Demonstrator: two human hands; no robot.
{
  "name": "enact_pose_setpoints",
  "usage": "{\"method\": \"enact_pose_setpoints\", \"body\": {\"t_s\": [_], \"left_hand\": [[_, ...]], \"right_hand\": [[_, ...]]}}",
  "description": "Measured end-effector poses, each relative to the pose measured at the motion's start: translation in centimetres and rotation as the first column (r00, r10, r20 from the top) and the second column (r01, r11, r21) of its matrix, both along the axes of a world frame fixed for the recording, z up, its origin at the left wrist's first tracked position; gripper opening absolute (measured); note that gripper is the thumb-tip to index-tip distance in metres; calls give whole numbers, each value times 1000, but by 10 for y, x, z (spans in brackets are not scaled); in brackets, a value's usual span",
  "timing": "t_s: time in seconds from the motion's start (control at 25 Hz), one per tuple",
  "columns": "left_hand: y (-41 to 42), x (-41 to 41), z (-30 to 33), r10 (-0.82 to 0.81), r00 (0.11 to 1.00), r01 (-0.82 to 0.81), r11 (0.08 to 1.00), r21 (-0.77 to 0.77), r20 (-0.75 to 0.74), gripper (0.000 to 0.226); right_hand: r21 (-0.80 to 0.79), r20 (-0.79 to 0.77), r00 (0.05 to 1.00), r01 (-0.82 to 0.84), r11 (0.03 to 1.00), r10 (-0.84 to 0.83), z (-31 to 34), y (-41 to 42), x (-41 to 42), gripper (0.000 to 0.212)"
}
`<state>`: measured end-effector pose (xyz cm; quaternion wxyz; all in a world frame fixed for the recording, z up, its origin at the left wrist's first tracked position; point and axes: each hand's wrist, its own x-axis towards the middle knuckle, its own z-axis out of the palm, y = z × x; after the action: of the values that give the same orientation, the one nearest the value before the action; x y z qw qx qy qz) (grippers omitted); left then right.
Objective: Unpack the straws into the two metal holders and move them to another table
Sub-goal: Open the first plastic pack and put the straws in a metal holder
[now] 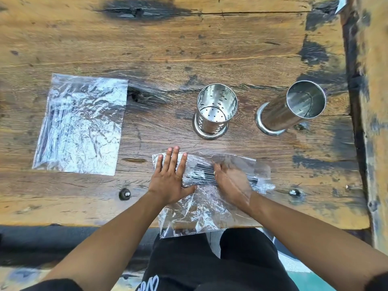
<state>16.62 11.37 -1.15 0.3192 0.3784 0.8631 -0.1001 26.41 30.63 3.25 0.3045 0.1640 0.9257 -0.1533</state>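
Left hand [169,177] lies flat on the near plastic bag [201,208], fingers straight and spread, pressing the bag's left end onto the tabletop [189,49]; it grips nothing. Right hand [232,184] is inside that bag, seen through the film and blurred, fingers at the dark straws [201,172]; cannot tell whether its grip has closed on them. The straws lie flat as a bundle between the two hands, long axis running left to right, one end near the left hand's fingers, the other end past the right hand toward the bag's right edge. The bag's near edge hangs over the tabletop edge toward the person's lap. Beyond the right hand stands the perforated metal holder [214,114], upright, mouth up. Right of it, well apart from both hands, stands the plain metal holder [291,108], also upright, mouth up. Far left of the left hand lies a second plastic bag [81,124], flat, with dark straws inside along its left side, their long axis running away from the person.
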Motion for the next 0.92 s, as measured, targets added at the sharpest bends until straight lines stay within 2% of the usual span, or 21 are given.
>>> {"method": "enact_pose_setpoints", "body": {"t_s": [0.08, 0.16, 0.2, 0.28, 0.44, 0.52, 0.64, 0.76, 0.92], "left_hand": [[-1, -1, 1, 0, 1000, 0, 1000, 14, 3, 114], [-3, -3, 3, -9, 1000, 9, 1000, 23, 8, 114], [-4, -5, 5, -12, 1000, 11, 1000, 28, 15, 114], [-7, -9, 12, -1, 999, 0, 999, 46, 32, 115], [-18, -18, 28, 97, 994, -100, 993, 62, 49, 121], [-23, -12, 34, 123, 992, -119, 978, 174, -12, 118], [-15, 17, 35, 29, 999, -20, 937, 348, -21, 102], [4, 41, 25, -27, 998, 10, 964, 267, 61, 98], [21, 48, 24, 24, 998, -30, 994, 106, 50, 107]], "right_hand": [[51, 43, 999, 31, 998, -33, 3, 12, 9, 32], [100, 103, 993, 51, 994, -61, 3, 23, 18, 38], [137, 57, 998, -4, 991, -4, 0, 31, 25, 41], [141, 94, 995, -39, 989, 26, 0, 45, 39, 34], [132, 43, 999, 0, 991, -6, -1, 49, 60, 43], [75, 51, 997, 52, 996, -56, 0, 45, 59, 38], [40, 36, 998, 41, 998, -43, -3, 41, 55, 49], [24, 31, 999, -18, 1000, 17, -2, 44, 50, 46], [-61, 90, 993, 79, 995, -73, -1, 53, 45, 43]]}}
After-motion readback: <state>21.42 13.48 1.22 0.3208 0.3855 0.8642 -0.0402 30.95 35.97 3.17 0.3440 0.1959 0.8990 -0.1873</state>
